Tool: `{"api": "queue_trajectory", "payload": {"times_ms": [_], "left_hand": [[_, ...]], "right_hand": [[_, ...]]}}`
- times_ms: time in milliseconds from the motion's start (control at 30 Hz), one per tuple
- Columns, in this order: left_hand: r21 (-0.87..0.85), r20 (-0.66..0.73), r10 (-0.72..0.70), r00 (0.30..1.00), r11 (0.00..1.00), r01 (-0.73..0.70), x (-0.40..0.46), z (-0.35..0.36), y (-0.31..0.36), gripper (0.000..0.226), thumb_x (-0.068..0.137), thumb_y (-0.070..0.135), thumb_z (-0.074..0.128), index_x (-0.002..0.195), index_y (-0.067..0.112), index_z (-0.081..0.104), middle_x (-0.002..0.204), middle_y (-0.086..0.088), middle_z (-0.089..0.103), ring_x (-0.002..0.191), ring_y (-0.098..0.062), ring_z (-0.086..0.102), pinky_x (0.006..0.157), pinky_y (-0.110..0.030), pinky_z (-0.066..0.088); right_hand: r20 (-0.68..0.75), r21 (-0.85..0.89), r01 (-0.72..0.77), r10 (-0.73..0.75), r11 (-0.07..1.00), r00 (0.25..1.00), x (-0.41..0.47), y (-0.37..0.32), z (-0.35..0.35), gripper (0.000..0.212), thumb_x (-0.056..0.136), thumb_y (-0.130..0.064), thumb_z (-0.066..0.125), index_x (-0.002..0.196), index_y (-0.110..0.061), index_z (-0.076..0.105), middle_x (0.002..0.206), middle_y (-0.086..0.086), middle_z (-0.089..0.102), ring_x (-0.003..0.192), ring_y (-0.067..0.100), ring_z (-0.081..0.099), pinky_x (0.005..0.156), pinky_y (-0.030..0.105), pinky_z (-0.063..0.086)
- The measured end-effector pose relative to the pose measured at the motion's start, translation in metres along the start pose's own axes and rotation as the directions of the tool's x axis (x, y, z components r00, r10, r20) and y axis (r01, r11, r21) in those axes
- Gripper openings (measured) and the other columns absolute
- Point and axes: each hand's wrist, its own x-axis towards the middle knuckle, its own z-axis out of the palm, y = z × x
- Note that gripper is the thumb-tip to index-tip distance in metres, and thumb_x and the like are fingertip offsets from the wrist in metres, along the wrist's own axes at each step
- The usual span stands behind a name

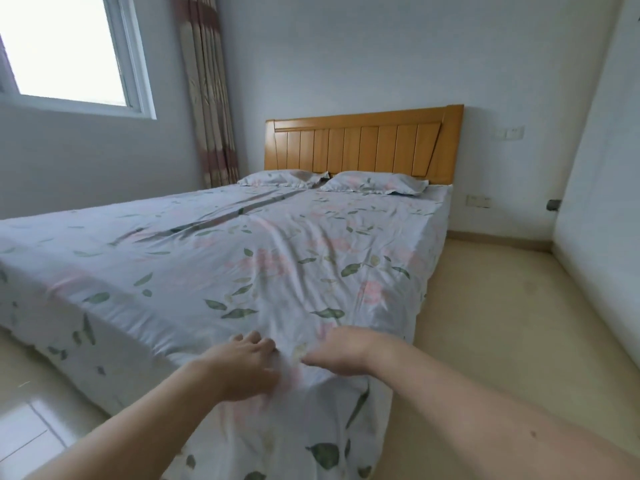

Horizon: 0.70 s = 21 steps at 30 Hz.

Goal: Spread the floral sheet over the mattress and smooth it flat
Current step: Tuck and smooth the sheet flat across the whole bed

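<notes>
The floral sheet (263, 258), white with green leaves and pink flowers, lies over the whole mattress and hangs down past the near corner. Creases run from the middle towards the pillows and fan out from the near corner. My left hand (242, 362) rests flat on the sheet at that corner, fingers apart. My right hand (343, 351) lies beside it, palm down, fingers pointing left onto the fabric. Both hands are blurred; neither shows a clear grip on the cloth. A small bunch of fabric stands between them.
Two matching pillows (374, 183) lie against the wooden headboard (363, 143). A window (69, 50) and a curtain (207, 91) are at the left. Tiled floor (502, 323) runs along the bed's right side to a white wall.
</notes>
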Motion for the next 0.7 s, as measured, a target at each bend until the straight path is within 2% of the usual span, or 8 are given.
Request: {"api": "queue_trajectory", "payload": {"times_ms": [67, 133, 233, 333, 500, 600, 633, 700], "left_hand": [[-0.003, 0.033, 0.025, 0.999, 1.000, -0.025, -0.013, -0.002, -0.012, 0.057, 0.083, 0.039, 0.044, 0.137, 0.023, 0.038, 0.138, 0.002, 0.039, 0.124, -0.020, 0.041, 0.100, -0.037, 0.041], [0.180, 0.036, -0.046, 0.998, 0.983, 0.039, -0.026, -0.001, -0.019, 0.056, 0.083, 0.030, 0.051, 0.136, 0.019, 0.037, 0.134, 0.000, 0.043, 0.121, -0.020, 0.047, 0.093, -0.034, 0.044], [0.452, -0.035, -0.070, 0.997, 0.889, 0.078, -0.028, 0.013, -0.025, 0.036, 0.093, 0.012, 0.047, 0.129, 0.012, 0.047, 0.129, -0.008, 0.055, 0.115, -0.027, 0.056, 0.092, -0.037, 0.041], [0.524, -0.102, 0.024, 0.995, 0.851, 0.033, -0.032, 0.017, -0.034, 0.030, 0.097, 0.003, 0.038, 0.118, 0.012, 0.058, 0.119, -0.009, 0.063, 0.108, -0.029, 0.060, 0.090, -0.039, 0.042], [0.506, -0.168, 0.043, 0.985, 0.861, 0.049, -0.041, -0.009, -0.041, 0.034, 0.095, -0.001, 0.038, 0.116, 0.013, 0.061, 0.119, -0.007, 0.064, 0.110, -0.027, 0.061, 0.093, -0.037, 0.044], [0.467, -0.290, 0.034, 0.956, 0.877, 0.111, -0.048, -0.043, -0.054, 0.033, 0.092, 0.003, 0.041, 0.112, 0.017, 0.062, 0.115, -0.003, 0.065, 0.107, -0.023, 0.062, 0.094, -0.034, 0.044], [0.462, -0.315, 0.031, 0.948, 0.878, 0.125, -0.050, -0.050, -0.060, 0.032, 0.091, 0.004, 0.042, 0.110, 0.019, 0.062, 0.111, -0.001, 0.066, 0.104, -0.021, 0.063, 0.093, -0.034, 0.045], [0.473, -0.327, 0.048, 0.944, 0.873, 0.119, -0.054, -0.053, -0.065, 0.030, 0.089, 0.005, 0.043, 0.106, 0.020, 0.064, 0.106, 0.000, 0.067, 0.100, -0.020, 0.064, 0.092, -0.034, 0.046]], "right_hand": [[0.101, -0.230, 0.074, -0.051, 0.970, 0.994, -0.015, -0.024, 0.005, 0.069, 0.091, -0.063, 0.040, 0.140, -0.015, 0.047, 0.148, 0.009, 0.042, 0.141, 0.027, 0.030, 0.112, 0.041, 0.024], [0.103, -0.425, 0.085, -0.045, 0.901, 0.994, -0.021, -0.042, 0.019, 0.074, 0.086, -0.069, 0.044, 0.131, -0.012, 0.055, 0.136, 0.011, 0.053, 0.131, 0.027, 0.045, 0.104, 0.042, 0.034], [0.051, -0.504, 0.070, -0.052, 0.861, 0.997, -0.022, -0.058, 0.036, 0.067, 0.089, -0.062, 0.047, 0.130, -0.010, 0.054, 0.132, 0.010, 0.055, 0.122, 0.028, 0.053, 0.095, 0.042, 0.040], [0.055, -0.600, 0.121, -0.109, 0.791, 0.992, -0.022, -0.067, 0.044, 0.047, 0.097, -0.042, 0.045, 0.131, -0.010, 0.053, 0.133, 0.010, 0.054, 0.122, 0.028, 0.053, 0.094, 0.045, 0.042], [0.117, -0.501, 0.174, -0.133, 0.848, 0.984, -0.040, -0.082, 0.028, 0.031, 0.095, -0.012, 0.046, 0.121, 0.000, 0.058, 0.125, 0.018, 0.059, 0.110, 0.031, 0.059, 0.089, 0.039, 0.047], [0.102, -0.375, 0.128, -0.097, 0.918, 0.990, -0.047, -0.088, -0.004, 0.023, 0.095, -0.020, 0.047, 0.084, -0.006, 0.062, 0.093, 0.015, 0.065, 0.071, 0.025, 0.057, 0.073, 0.033, 0.045], [0.088, -0.348, 0.116, -0.091, 0.930, 0.992, -0.047, -0.088, -0.013, 0.027, 0.094, -0.024, 0.047, 0.076, -0.009, 0.060, 0.083, 0.011, 0.065, 0.065, 0.023, 0.056, 0.068, 0.031, 0.045], [0.077, -0.311, 0.106, -0.086, 0.945, 0.993, -0.045, -0.086, -0.019, 0.029, 0.094, -0.027, 0.048, 0.078, -0.008, 0.063, 0.075, 0.008, 0.067, 0.066, 0.022, 0.059, 0.066, 0.031, 0.046]]}}
